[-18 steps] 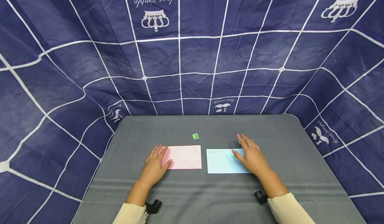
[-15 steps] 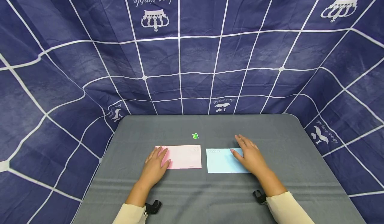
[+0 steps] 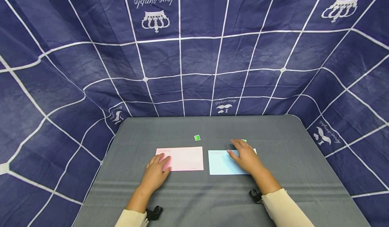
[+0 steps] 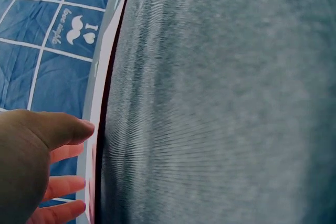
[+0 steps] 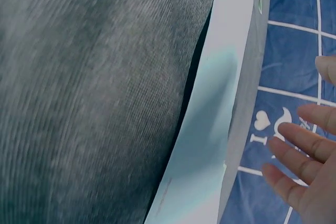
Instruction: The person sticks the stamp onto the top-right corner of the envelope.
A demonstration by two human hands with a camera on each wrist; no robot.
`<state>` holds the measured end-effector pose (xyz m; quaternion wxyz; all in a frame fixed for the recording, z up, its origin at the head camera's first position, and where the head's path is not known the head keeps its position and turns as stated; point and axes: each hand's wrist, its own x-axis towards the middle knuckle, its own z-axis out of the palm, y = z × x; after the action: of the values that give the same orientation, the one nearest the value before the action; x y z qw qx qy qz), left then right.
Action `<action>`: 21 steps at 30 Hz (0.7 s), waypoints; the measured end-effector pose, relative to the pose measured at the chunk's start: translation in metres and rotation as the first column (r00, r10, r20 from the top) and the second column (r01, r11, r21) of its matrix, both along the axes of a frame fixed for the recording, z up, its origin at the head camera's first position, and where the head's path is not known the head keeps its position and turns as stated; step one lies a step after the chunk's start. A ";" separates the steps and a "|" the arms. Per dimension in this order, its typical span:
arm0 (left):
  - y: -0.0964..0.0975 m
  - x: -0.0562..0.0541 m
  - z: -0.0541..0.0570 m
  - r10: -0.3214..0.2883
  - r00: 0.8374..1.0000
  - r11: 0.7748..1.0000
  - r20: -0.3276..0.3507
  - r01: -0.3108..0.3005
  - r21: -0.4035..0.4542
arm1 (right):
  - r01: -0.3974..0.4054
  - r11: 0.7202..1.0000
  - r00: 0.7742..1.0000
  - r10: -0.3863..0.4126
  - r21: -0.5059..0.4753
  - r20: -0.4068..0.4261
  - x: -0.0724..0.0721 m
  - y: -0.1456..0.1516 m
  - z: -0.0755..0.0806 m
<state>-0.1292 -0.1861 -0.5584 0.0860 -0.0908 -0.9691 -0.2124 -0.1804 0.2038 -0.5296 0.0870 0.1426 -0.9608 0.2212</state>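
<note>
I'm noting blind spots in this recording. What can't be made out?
Head: pink envelope, lower left corner, hidden by left hand.
Head: right green square, lower part, hidden by right hand.
Head: left green square, its design too small.
Right wrist: right hand, partly cut off by frame edge.

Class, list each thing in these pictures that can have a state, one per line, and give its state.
Pink envelope: lying on the grey cloth, left end partly covered.
Blue envelope: lying unfolded, partly covered.
Nearer-centre green stamp: lying loose, uncovered.
Other green stamp: mostly hidden.
Left hand: over the pink envelope, contact unclear.
Right hand: over the blue envelope, fingers spread.
Grey cloth: creased.
</note>
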 end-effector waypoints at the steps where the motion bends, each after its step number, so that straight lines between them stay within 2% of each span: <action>1: 0.000 0.001 0.000 0.000 1.000 1.000 0.009 0.000 -0.001 | -0.001 1.000 1.000 0.001 0.000 0.010 -0.001 -0.002 -0.001; 5: 0.001 0.002 -0.002 0.001 1.000 1.000 0.031 -0.001 -0.008 | 0.005 1.000 0.999 -0.006 0.011 0.048 -0.004 -0.008 -0.002; 15: -0.001 0.001 -0.010 -0.006 1.000 1.000 -0.019 0.006 0.000 | -0.013 1.000 0.998 0.014 -0.016 0.062 -0.011 -0.026 -0.004; 21: 0.001 0.002 -0.009 -0.007 1.000 1.000 -0.021 0.008 0.014 | -0.026 0.999 0.996 0.028 -0.031 0.085 -0.018 -0.032 -0.008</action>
<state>-0.1277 -0.1850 -0.5674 0.0958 -0.0961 -0.9664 -0.2184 -0.1988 0.1720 -0.5374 0.0451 0.1447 -0.9582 0.2426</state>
